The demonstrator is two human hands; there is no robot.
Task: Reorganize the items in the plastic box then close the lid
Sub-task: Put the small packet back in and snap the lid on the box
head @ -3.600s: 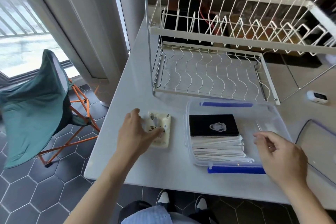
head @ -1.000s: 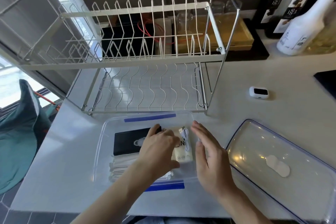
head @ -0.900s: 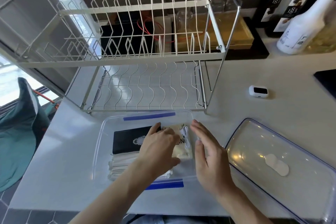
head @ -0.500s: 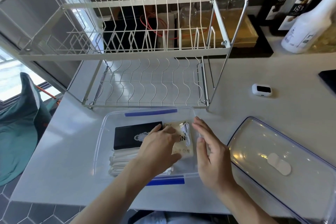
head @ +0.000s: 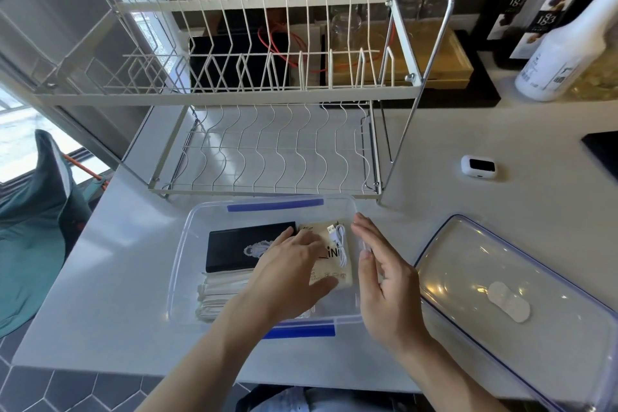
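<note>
White desk (head: 133, 264) sitting under daylight glare; two-tier wire dish rack (head: 267, 94) standing at its back. Window (head: 20, 130) glowing left of the rack, green folding chair (head: 30, 244) below it, dark hexagon-tile floor (head: 50, 391) showing underneath.

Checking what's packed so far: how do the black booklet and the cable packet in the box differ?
The black booklet is dark and lies on the white stack; the cable packet is cream, with a white cable showing. The booklet looks larger. The left hand presses the packet. Both lie flat inside the plastic box.
</note>
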